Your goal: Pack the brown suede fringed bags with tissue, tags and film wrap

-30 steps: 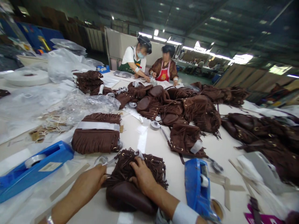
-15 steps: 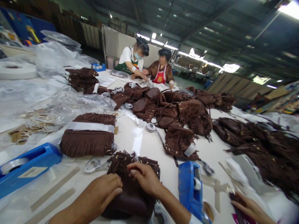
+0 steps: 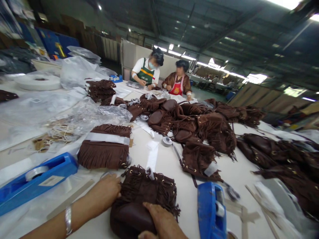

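Observation:
A dark brown fringed bucket bag [image 3: 136, 215] with gold eyelets lies in front of me, its smooth rounded base nearest. My right hand [image 3: 164, 220] rests on that base, fingers stretched out and thumb apart. My left hand [image 3: 108, 189], below a silver bracelet [image 3: 68, 219], is at the bag's upper left edge; its fingertips are mostly hidden. Just behind that hand shows part of a pale wrapped loop [image 3: 106, 174]. A white-wrapped piece [image 3: 150, 173] sits at the bag's drawstring top.
Blue tape dispensers stand to the left [image 3: 53, 177] and right [image 3: 211, 209]. A fringed bag with a white band [image 3: 108, 137] lies beyond my left hand. Brown bags [image 3: 189, 122] are heaped mid-table. Two people [image 3: 147, 74] work across the table. Clear plastic [image 3: 109, 113] lies left.
My left hand has moved off the bag's front to its upper left edge. My right hand has come down from the top onto the base. Another person's hand at right has left view.

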Motion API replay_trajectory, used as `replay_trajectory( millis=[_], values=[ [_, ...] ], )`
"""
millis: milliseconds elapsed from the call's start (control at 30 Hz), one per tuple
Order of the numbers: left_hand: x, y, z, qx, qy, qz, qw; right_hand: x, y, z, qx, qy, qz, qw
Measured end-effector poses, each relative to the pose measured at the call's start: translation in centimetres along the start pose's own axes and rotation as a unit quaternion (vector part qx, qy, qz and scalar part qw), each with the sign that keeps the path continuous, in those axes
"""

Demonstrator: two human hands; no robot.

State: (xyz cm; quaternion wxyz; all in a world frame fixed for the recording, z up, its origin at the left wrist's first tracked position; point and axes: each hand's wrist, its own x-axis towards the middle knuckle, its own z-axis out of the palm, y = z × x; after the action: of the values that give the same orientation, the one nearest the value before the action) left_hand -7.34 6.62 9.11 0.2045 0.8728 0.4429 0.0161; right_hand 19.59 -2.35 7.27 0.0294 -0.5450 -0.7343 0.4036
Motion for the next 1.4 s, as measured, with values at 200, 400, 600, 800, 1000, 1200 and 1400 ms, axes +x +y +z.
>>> replay_trajectory(
  millis=[200, 400, 600, 800, 1000, 1200, 1400],
  values=[
    [1.7, 2.2, 0.4, -0.012, 0.017, -0.013, 1.0, -0.8, -1.8, -1.4, 0.0, 0.017, -0.001, 1.0],
    [7.4, 4.2, 3.8, -0.038, 0.035, 0.005, 0.999, -0.7, -1.7, -0.9, -0.016, 0.023, -0.014, 1.0],
    [5.9, 1.9, 2.8, -0.069, 0.085, -0.048, 0.993, -1.0, -1.2, -1.0, 0.0, 0.044, -0.027, 0.999],
    [-2.5, 2.4, 0.5, -0.088, 0.252, -0.143, 0.953, -1.6, -1.3, -1.3, 0.058, 0.061, 0.007, 0.996],
    [-5.9, 3.5, 4.5, -0.212, 0.084, -0.092, 0.969, -1.6, -1.8, -2.2, 0.141, 0.062, 0.01, 0.988],
    [-4.6, 3.4, 5.1, -0.163, 0.089, -0.056, 0.981, -1.9, -2.7, -1.2, 0.029, 0.167, -0.008, 0.985],
    [-5.1, 3.4, 6.9, -0.125, 0.109, -0.051, 0.985, -1.5, -2.2, 2.1, -0.144, 0.218, -0.054, 0.964]
  ],
)
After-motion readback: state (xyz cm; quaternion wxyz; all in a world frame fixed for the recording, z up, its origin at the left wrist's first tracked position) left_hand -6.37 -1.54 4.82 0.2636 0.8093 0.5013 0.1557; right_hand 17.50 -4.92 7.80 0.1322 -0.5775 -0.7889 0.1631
